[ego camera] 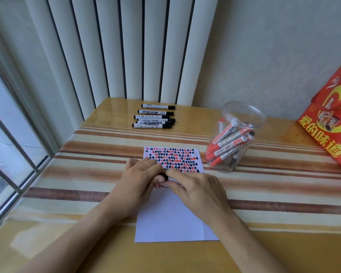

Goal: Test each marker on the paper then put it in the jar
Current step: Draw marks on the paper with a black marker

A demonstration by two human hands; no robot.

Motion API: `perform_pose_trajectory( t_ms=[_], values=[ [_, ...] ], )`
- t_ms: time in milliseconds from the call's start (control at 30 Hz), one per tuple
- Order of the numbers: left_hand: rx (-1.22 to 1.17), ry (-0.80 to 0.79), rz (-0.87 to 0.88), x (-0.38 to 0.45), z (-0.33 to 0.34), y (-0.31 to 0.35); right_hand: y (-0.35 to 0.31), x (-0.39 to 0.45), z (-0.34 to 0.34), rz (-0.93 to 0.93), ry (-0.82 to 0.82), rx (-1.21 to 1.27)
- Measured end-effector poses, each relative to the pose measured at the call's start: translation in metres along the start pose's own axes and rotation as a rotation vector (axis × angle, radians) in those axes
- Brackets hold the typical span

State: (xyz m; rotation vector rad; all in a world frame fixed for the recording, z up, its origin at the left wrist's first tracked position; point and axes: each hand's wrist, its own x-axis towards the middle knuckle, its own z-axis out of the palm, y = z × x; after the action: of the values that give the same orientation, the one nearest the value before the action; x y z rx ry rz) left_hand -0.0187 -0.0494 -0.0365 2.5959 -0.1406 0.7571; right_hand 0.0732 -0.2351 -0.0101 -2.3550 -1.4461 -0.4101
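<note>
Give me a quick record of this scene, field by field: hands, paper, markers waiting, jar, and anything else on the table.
hands: left hand and right hand meet over the paper, pinching a small dark item, likely a marker or its cap
paper: white sheet, upper part covered in red and black test marks
markers waiting: five black markers lying in a row at the table's far edge
jar: clear jar, lid off, holding red markers
other: red bag at right
</note>
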Motion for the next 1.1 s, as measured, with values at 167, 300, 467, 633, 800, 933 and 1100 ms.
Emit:
perform_pose_trajectory(
  t_ms=[167, 300, 467, 633, 800, 933, 1100],
  values=[
    [0.143, 0.014, -0.03, 0.002, -0.001, -0.004, 0.004, -0.003, 0.0, 0.104, -0.081, 0.081],
    [0.168, 0.06, -0.214, 0.006, 0.004, -0.02, 0.015, -0.007, 0.005, 0.287, -0.064, 0.349],
    [0.135, -0.079, -0.275, 0.005, 0.008, -0.025, 0.025, -0.008, 0.005, 0.353, 0.073, 0.421],
    [0.046, -0.08, -0.292, 0.0, -0.006, -0.024, 0.031, -0.005, 0.001, 0.345, 0.221, 0.662],
    [0.205, -0.282, -0.297, -0.015, -0.016, -0.036, 0.028, 0.002, -0.01, 0.683, 0.214, 1.577],
    [0.272, -0.384, -0.317, -0.015, -0.013, -0.034, 0.027, 0.004, -0.013, 0.711, 0.141, 1.476],
    [0.283, -0.382, -0.318, -0.015, -0.012, -0.033, 0.028, 0.009, -0.006, 0.711, 0.077, 1.232]
  ],
)
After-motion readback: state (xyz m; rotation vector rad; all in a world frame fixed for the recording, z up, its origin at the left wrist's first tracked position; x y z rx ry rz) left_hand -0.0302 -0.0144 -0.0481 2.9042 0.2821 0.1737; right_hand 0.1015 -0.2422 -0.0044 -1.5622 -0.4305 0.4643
